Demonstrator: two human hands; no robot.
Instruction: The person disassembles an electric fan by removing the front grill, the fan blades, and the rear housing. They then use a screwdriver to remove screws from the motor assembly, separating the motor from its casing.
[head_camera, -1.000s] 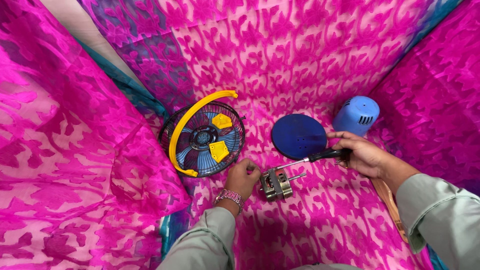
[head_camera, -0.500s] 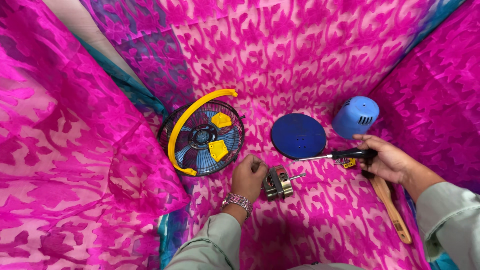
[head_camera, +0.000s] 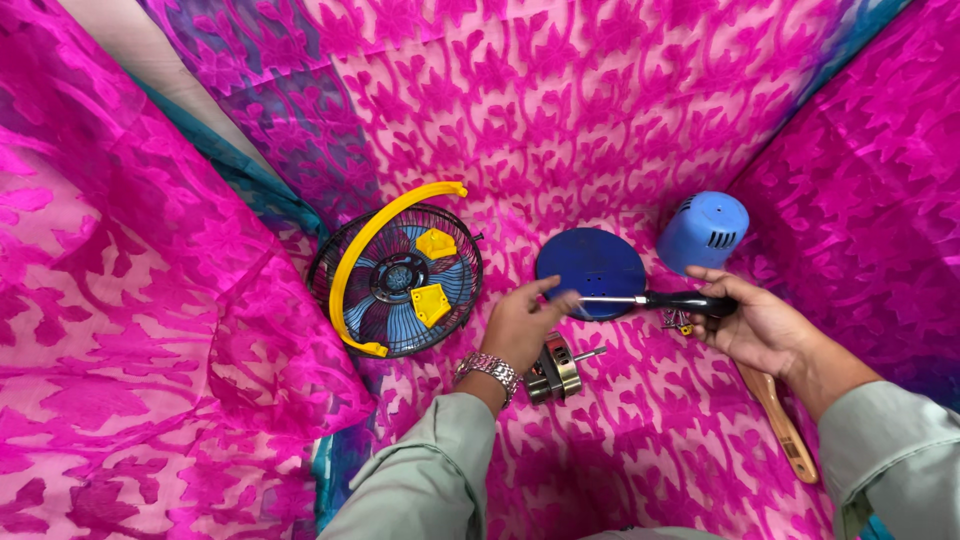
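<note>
My right hand holds a black-handled screwdriver level above the cloth. My left hand is raised, its fingertips pinching at the screwdriver's metal tip, just over the dark blue round disc. A small metal motor with its shaft pointing right lies on the cloth below my left hand. Small screws and a yellow bit lie under the screwdriver handle.
A black wire fan cage with blue blades and a yellow arc handle lies at the left. A light blue vented motor cover stands at the back right. A wooden-handled brush lies under my right forearm. Pink patterned cloth covers everything.
My left hand left the motor and rose to the screwdriver's tip. My right hand drew the screwdriver away from the motor and now holds it level over the blue disc.
</note>
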